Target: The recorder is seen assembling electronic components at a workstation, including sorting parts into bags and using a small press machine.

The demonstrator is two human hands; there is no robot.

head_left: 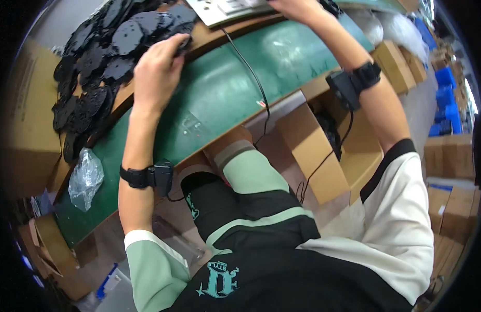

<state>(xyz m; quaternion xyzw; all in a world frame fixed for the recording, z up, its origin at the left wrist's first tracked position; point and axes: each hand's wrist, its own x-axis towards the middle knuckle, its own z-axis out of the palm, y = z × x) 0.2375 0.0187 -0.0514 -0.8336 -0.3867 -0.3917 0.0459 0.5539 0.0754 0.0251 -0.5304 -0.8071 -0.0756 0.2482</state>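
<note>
The left hand (156, 78) appeared to pinch a black disc (185, 46) beside the heaped discs (128, 36) on the table (209, 88); whether the right hand (297, 8), cut off above a white board (225, 11), gripped anything could not be told. A nudge could have toppled the loose heap. An open box (313, 153) held something dark; a clear bag (86, 179) lay crumpled.

Discs (128, 36) lie left of the device (219, 11), behind the bag (86, 179) on the table (209, 88).
</note>
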